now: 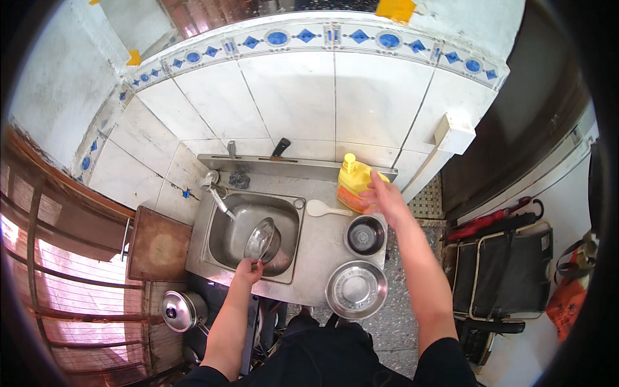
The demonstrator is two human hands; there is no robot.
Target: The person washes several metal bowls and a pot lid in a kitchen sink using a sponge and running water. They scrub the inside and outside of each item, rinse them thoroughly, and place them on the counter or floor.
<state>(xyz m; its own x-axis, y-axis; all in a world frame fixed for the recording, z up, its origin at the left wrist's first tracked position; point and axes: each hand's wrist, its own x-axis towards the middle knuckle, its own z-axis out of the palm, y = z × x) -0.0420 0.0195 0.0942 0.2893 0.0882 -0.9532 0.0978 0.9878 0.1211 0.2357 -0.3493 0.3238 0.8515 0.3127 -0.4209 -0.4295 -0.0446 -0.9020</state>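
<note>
My left hand (249,271) grips the near rim of a shiny metal bowl (261,239), tilted inside the stainless steel sink (223,246). From the faucet (218,196), a spout points down into the basin at the upper left. My right hand (384,200) is at the right side of a yellow pump bottle (349,181), fingers apart and overlapping it in the view; whether they touch it is unclear. Just below that hand sits a small deep metal pot (365,235). Beside the bottle lies a white rice paddle (329,209).
A wide metal basin (356,290) stands at the counter's near right edge. Behind the sink are a steel scouring pad (239,179) and a black-handled knife (280,149) in a slotted rail. Left are a wooden board (159,244) and a lidded saucepan (181,309).
</note>
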